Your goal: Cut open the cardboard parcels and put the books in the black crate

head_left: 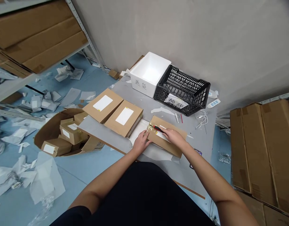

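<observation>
Though partly out of sight, red tool (156, 127) firmly in right fingers (167, 132); left fingers (143, 135) against carton (168, 144), grip unclear.

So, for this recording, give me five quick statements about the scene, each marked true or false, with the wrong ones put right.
1. The right hand holds a red-and-black tool. True.
2. The left hand holds a roll of tape. False: its fingers are at the taped left end of the cardboard box.
3. The white container stands right of the black crate. False: it stands left of it.
4. Two labelled boxes lie left of the hands on the table. True.
5. The open carton beside the table is empty. False: smaller boxes are inside.
</observation>
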`<state>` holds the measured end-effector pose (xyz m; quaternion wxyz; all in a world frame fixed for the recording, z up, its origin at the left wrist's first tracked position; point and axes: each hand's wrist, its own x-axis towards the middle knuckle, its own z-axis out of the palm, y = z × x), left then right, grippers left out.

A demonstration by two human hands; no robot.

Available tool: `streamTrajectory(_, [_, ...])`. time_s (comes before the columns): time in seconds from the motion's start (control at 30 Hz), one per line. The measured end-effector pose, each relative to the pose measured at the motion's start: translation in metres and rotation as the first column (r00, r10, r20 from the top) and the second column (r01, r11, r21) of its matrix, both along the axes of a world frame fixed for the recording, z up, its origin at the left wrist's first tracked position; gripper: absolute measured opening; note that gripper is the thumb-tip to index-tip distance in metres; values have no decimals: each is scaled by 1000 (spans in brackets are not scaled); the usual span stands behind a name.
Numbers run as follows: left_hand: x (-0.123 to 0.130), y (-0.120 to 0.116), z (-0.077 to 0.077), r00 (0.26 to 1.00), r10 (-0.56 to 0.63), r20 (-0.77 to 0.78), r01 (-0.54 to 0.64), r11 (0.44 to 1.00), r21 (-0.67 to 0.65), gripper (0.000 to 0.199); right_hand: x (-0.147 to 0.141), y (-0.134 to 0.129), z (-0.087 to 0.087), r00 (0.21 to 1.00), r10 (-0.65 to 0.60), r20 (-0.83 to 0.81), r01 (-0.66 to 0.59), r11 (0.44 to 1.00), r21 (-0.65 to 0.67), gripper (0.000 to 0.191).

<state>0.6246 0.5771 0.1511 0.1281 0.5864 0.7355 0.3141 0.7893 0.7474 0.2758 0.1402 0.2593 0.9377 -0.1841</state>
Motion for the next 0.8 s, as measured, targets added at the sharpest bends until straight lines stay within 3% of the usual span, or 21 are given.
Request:
streamTrajectory(0.3, [-2,6,6,992,-109,-59,111,993,28,53,-8,9,2,984,91,151,-101,993,60,54])
streamTrajectory(0.8, [-9,4,-1,986,-150,-69,151,988,16,50,-1,8,-5,972,151,180,-174,978,117,61])
